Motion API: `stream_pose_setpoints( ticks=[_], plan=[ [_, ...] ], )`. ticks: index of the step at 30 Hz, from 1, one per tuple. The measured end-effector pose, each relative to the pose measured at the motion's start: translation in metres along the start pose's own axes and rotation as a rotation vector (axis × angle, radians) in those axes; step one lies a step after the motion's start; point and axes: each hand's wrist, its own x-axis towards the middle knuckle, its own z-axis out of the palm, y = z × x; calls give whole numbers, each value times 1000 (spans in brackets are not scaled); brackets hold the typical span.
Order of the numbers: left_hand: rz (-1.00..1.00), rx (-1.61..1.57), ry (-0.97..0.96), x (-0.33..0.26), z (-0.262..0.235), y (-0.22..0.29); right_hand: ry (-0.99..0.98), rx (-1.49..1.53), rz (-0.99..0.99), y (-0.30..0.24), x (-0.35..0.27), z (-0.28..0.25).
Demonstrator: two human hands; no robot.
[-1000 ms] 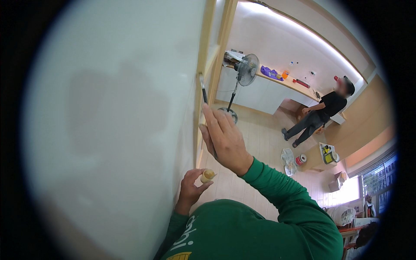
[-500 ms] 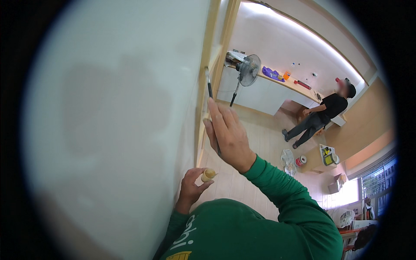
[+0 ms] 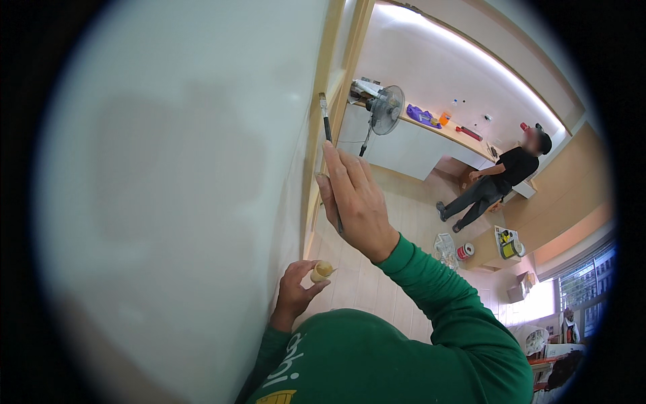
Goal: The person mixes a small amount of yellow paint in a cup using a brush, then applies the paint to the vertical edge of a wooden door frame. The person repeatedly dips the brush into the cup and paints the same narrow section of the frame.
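Observation:
My right hand (image 3: 360,198) is closed around a slim paintbrush (image 3: 328,128) with a black handle and a metal ferrule. Its bristle tip is against or right beside the pale wooden door frame (image 3: 326,67); I cannot tell whether it touches. Lower down, my left hand (image 3: 294,288) grips a small cream-coloured cup (image 3: 321,272) by its sides. Something yellowish-tan fills the cup, and a small pointed bit sticks out at its rim. The white wall (image 3: 182,168), with greyish patches, runs close along my left side.
Beyond the frame, a standing fan (image 3: 387,111) is beside a long counter (image 3: 457,135) with a purple cloth (image 3: 424,116) and an orange bottle (image 3: 445,118). A person in black (image 3: 501,178) stands there. Spools (image 3: 465,252) and plastic sheeting (image 3: 445,249) lie on the floor.
My right hand and the paintbrush have shifted slightly up along the frame, and the bristle end has turned to show more of its flat side. My left hand with the cup has barely moved.

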Motion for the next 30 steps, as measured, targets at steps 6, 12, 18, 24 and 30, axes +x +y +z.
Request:
stream_pose_setpoints(
  ticks=[6, 12, 18, 24, 30],
  plan=[
    [38, -4, 20, -2, 7, -10, -148, 16, 67, -2, -40, 6],
    [45, -17, 23, -5, 3, -3, -23, -8, 6, -3, -7, -6],
    [58, 23, 41, -13, 9, 0, -124, 8, 34, -5, -39, -6],
    [14, -51, 35, -21, 7, 9, -12, -7, -17, -16, -5, -27],
    [27, 7, 27, -42, 13, 30, -63, -40, -21, -21, -33, -36]
  ],
)
